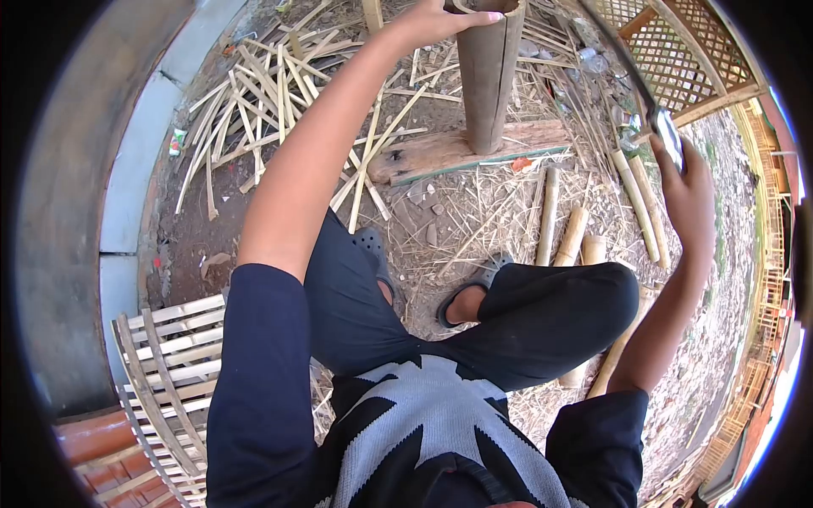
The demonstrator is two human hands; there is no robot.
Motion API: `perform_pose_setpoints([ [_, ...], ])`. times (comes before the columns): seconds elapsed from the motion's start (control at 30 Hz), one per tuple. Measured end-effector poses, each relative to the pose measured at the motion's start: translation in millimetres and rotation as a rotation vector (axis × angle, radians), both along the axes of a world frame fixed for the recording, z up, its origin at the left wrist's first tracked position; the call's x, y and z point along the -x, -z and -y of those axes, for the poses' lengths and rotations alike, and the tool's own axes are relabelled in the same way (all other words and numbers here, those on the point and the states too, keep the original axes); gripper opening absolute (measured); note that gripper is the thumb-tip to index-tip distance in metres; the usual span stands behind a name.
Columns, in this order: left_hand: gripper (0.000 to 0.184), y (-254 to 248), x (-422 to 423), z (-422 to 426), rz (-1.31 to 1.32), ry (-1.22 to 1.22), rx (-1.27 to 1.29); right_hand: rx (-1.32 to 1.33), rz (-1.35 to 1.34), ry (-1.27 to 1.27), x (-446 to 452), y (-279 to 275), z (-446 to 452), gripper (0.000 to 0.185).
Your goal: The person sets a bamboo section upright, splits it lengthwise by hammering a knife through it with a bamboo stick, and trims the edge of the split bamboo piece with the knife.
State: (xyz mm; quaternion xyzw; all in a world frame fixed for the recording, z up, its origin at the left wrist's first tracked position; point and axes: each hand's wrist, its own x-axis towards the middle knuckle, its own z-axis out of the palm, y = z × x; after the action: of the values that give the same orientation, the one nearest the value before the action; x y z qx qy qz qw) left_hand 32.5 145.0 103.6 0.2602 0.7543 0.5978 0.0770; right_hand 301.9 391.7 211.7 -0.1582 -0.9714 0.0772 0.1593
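My left hand (pixel 436 24) rests at the rim of an upright bamboo piece (pixel 489 85), its fingers reaching over the top edge, partly cut off by the frame. A visible split runs down the bamboo, which stands on a wooden block (pixel 432 157) on the ground. Off to the right, my right hand (pixel 684 190) is closed around the handle of a long dark-bladed tool (pixel 631 68). The blade points up and to the left, out of the frame, apart from the bamboo.
Thin bamboo strips (pixel 271 93) lie scattered at the upper left. Several cut bamboo pieces (pixel 549 216) lie right of my feet. A lattice panel (pixel 677 55) stands upper right; a slatted bamboo seat (pixel 174 364) is lower left.
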Motion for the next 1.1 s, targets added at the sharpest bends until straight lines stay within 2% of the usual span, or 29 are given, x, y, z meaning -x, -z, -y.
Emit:
perform_pose_setpoints([
  [0.07,0.081,4,-3,-4,-0.120,-0.015,0.027,0.179,-0.232,-0.132,10,18,0,0.042],
  [0.13,0.080,-5,-13,-7,-0.150,-0.013,0.045,0.476,-0.195,-0.011,18,19,28,0.039],
  [0.2,0.080,-18,-31,-6,-0.085,0.012,0.059,0.630,-0.258,-0.100,28,34,42,0.035],
  [0.23,0.079,-6,-23,-14,-0.280,-0.039,0.015,0.700,-0.241,-0.114,30,37,55,0.035],
  [0.27,0.080,5,-12,-17,-0.268,-0.030,0.010,0.546,-0.279,-0.146,38,52,53,0.035],
  [0.33,0.080,3,-19,-18,-0.232,-0.002,0.001,0.616,-0.313,-0.209,40,63,65,0.036],
  [0.37,0.081,4,-22,-20,-0.239,-0.006,-0.017,0.555,-0.295,-0.184,38,64,67,0.036],
  [0.53,0.082,5,-29,-27,-0.271,-0.044,-0.023,0.582,-0.297,-0.203,34,69,74,0.035],
  [0.63,0.084,0,-35,-30,0.027,0.015,-0.031,0.578,-0.284,-0.208,33,69,73,0.036],
  [0.73,0.084,3,-29,-33,-0.283,-0.053,0.032,0.554,-0.292,-0.194,33,71,73,0.037],
  [0.93,0.082,5,-32,-34,-0.201,-0.030,-0.027,0.553,-0.301,-0.203,33,69,74,0.037],
  [1.03,0.082,8,-31,-36,-0.105,0.052,-0.141,0.555,-0.303,-0.211,34,71,73,0.036],
  [1.1,0.081,7,-32,-36,-0.047,0.034,-0.086,0.570,-0.317,-0.218,34,71,74,0.036],
])
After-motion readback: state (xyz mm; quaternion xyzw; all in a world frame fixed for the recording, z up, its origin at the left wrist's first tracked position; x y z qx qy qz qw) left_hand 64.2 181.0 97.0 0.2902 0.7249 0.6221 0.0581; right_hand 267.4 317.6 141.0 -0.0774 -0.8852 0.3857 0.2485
